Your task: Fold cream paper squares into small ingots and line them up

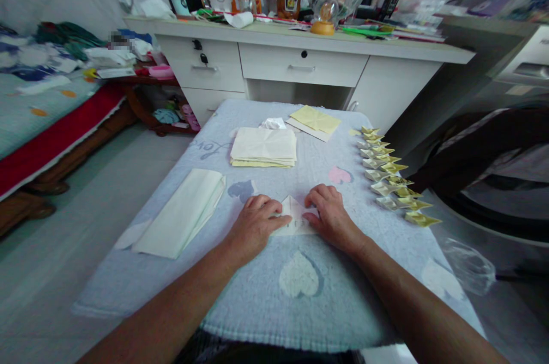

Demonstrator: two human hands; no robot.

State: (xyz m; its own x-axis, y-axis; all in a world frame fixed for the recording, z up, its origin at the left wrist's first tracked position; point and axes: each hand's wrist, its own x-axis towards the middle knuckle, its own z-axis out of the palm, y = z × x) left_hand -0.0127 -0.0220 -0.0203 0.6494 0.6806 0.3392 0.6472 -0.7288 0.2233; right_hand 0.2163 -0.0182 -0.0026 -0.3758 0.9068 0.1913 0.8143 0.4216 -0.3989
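Head view: pale, pointed folded paper (298, 226) lies on fuzzy, heart-printed blue cloth (261, 301) between the left hand (256, 221) and right hand (330, 212), both loosely curled, fingers at its sides; I cannot tell whether they pinch it. Cursive lettering (213, 148) on the cloth is unclear.

whitish paper (295, 220) | folded, peak forward | flat on cloth (261, 307)

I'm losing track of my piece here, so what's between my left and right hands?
In the head view, a small pale folded paper with a pointed far end lies on the cloth between the left hand and the right hand.
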